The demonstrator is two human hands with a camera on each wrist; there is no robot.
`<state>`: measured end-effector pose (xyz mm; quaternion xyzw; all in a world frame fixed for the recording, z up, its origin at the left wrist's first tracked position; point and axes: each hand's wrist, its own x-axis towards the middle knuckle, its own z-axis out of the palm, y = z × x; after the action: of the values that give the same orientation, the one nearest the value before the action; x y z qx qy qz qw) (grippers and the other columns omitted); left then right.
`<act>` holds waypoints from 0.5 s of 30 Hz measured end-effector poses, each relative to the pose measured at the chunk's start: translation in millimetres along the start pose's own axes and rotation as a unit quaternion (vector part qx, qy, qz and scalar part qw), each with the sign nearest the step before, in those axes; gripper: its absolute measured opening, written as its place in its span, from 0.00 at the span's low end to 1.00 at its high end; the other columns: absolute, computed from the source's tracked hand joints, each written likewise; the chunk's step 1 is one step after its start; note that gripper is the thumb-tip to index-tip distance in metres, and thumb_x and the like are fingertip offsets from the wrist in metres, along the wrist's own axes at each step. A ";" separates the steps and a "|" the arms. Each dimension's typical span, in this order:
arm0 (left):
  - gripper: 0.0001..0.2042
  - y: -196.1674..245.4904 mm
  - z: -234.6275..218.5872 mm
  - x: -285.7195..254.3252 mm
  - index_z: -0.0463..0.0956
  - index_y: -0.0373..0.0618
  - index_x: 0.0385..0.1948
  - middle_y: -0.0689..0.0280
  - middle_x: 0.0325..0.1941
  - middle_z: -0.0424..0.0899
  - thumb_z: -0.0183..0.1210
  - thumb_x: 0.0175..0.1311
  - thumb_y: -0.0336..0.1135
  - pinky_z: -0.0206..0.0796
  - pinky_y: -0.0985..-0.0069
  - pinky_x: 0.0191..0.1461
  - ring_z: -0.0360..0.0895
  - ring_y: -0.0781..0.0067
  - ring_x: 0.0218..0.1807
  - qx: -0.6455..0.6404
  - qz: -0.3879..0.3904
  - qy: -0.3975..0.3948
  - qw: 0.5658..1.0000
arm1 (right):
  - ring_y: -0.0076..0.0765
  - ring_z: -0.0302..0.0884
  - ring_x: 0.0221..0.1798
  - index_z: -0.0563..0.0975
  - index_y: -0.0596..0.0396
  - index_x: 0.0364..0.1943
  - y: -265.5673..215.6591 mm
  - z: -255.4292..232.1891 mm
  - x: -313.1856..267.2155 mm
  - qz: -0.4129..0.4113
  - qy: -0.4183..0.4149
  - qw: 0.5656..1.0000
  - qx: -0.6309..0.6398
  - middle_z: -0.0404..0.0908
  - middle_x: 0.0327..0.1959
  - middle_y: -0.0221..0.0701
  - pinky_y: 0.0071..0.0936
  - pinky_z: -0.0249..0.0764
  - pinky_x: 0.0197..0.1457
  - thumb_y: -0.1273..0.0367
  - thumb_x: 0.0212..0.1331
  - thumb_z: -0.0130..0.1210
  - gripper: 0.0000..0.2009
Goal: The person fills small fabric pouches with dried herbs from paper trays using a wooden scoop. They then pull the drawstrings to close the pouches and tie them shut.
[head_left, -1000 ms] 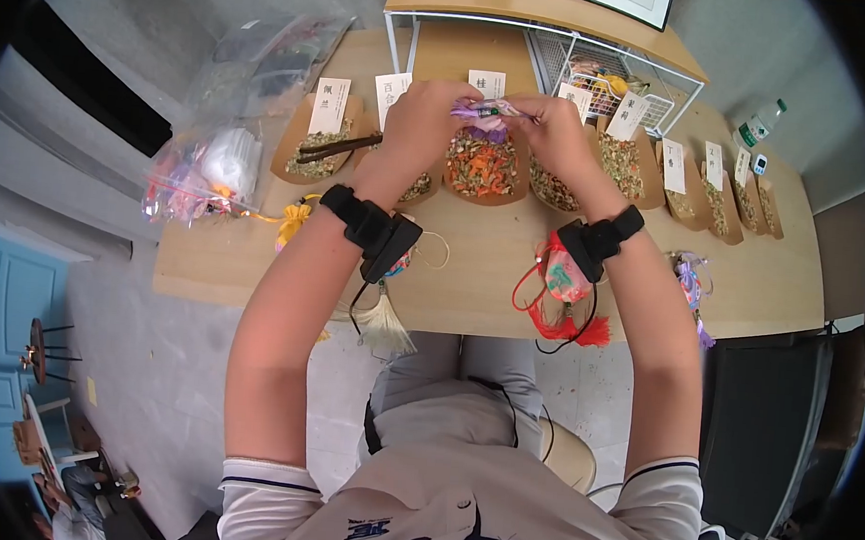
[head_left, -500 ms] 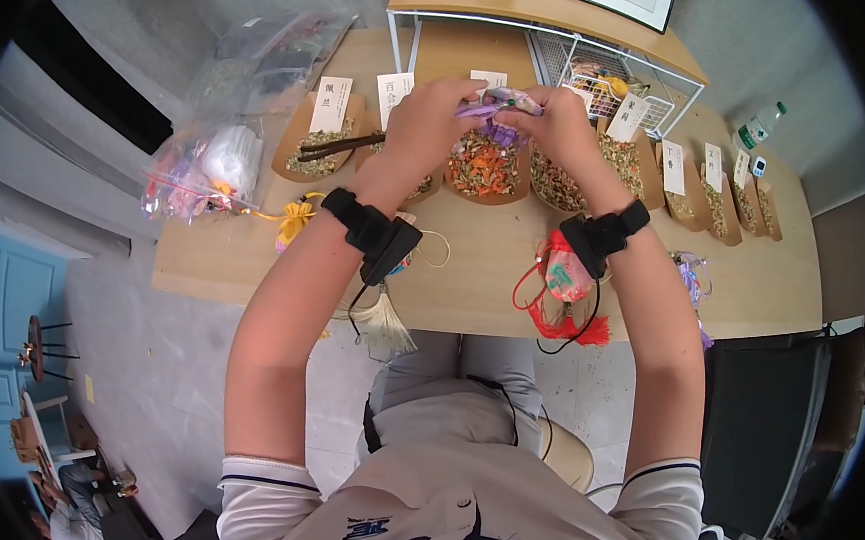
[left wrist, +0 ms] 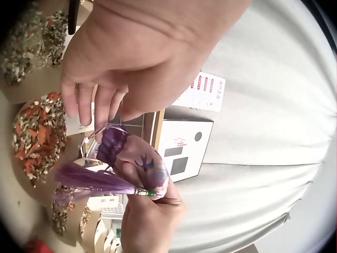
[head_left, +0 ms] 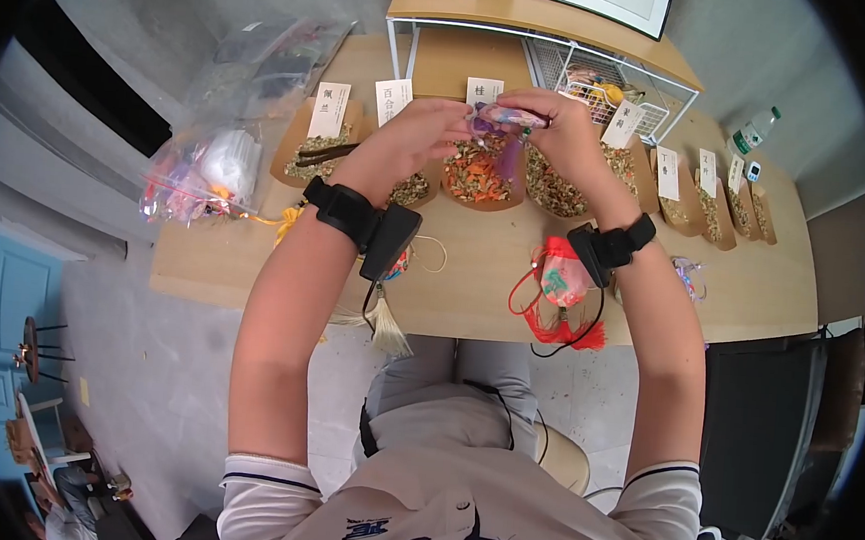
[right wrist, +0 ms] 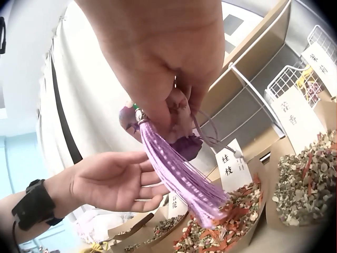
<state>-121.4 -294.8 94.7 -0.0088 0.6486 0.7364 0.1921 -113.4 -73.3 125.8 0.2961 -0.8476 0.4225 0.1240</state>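
My right hand (head_left: 567, 139) pinches a small purple drawstring sachet (left wrist: 143, 161) printed with flowers, above the paper trays of dried herbs. A lilac tassel (right wrist: 176, 174) hangs from one end of it. The gathered dark purple mouth (left wrist: 112, 145) and its thin cord face my left hand (head_left: 416, 140). That hand's fingers are loosely extended beside the mouth, with its palm showing in the right wrist view. Straight below the sachet is a tray of herbs with orange pieces (head_left: 479, 178).
More herb trays with label cards stand in a row, dark tongs (head_left: 325, 154) across the left ones. Nearer lie a red sachet (head_left: 562, 279) and one with a cream tassel (head_left: 388, 327). Plastic bags (head_left: 224, 165) are left; a shelf (head_left: 541, 15), wire basket (head_left: 606, 87) and bottle (head_left: 755, 132) stand behind.
Both hands were on the sachet; my left hand has let go and moved slightly left, its fingers loosening. The sachet has turned in my right hand, and its tassel now hangs down.
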 end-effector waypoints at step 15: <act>0.06 -5.6 4.7 11.8 0.77 0.49 0.38 0.75 0.32 0.77 0.58 0.73 0.39 0.61 0.85 0.30 0.67 0.84 0.29 -0.263 -0.057 -0.098 0.958 | 0.44 0.84 0.46 0.84 0.59 0.45 -5.8 1.7 -7.6 -0.027 0.003 0.998 -0.052 0.85 0.43 0.40 0.31 0.79 0.51 0.90 0.42 0.57 0.22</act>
<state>-129.5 -286.6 87.0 -0.0235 0.4088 0.8659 0.2872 -103.9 -74.4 125.0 0.3104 -0.8599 0.3752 0.1533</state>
